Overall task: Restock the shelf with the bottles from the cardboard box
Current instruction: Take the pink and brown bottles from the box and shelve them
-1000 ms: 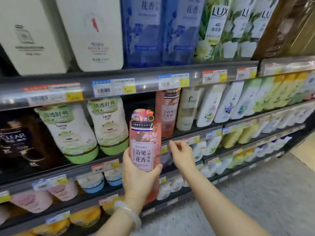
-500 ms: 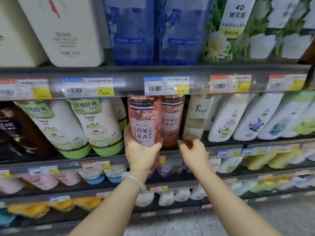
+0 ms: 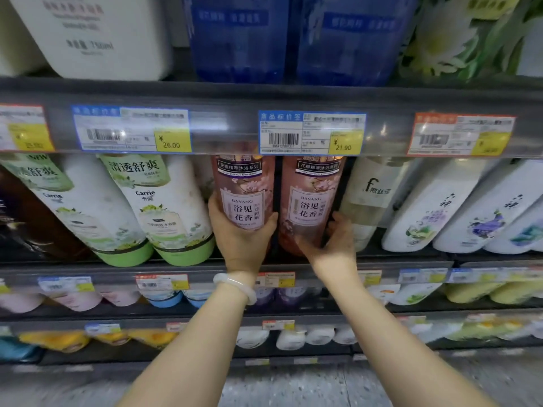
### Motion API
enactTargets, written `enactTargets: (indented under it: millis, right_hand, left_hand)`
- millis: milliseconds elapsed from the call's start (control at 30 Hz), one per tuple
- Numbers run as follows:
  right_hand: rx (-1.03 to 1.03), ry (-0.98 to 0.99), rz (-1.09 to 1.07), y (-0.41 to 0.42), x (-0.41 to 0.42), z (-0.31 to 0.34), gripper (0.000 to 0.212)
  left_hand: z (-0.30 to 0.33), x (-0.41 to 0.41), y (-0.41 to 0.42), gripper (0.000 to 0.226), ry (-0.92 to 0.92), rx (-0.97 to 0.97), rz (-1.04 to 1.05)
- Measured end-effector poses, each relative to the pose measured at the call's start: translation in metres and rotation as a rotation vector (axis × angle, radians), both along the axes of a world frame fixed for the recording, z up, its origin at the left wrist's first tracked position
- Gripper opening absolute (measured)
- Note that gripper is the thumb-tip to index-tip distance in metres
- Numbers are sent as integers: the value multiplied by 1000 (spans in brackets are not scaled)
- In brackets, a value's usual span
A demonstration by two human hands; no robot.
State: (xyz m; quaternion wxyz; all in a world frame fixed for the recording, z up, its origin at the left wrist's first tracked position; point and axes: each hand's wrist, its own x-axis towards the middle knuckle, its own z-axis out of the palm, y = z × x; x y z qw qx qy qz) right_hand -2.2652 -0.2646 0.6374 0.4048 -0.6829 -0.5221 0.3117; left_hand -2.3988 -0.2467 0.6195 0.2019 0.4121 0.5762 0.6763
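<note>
My left hand (image 3: 242,240), gripping the pink bottle (image 3: 244,192), has raised it into the shelf (image 3: 88,273) slot while my right hand (image 3: 333,242) steadies its neighbour (image 3: 311,198).

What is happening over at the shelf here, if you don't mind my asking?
A person is restocking body wash. The left hand grips a pink bottle at shelf level, beside a matching pink bottle already there, which the right hand holds near its base. Both stand between the green-capped Carrie bottles and a pale bottle. The cardboard box is out of view.
</note>
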Motion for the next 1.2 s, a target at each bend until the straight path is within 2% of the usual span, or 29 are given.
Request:
enactTargets:
  millis: [167,367,467,567,1200]
  right_hand:
    - [-27,31,-16,4,-5,-10,99]
    - [9,41,-28,11,-13,-14,104]
    - [38,54,-28,15,-15,-20,108]
    - [74,79,-57,18,-18,-24,103]
    - [126,75,-30,20,-13,-29,94]
  left_hand:
    - [-8,3,7,104,-31,-10,12]
    - [-20,-11,1,111,132,-117,-111]
    - [-20,-10,-5,103,141,-223,-71]
    - [-22,-8,-7,93,105,-256,-62]
    - [-22,-7,-7,96,72,-301,-115]
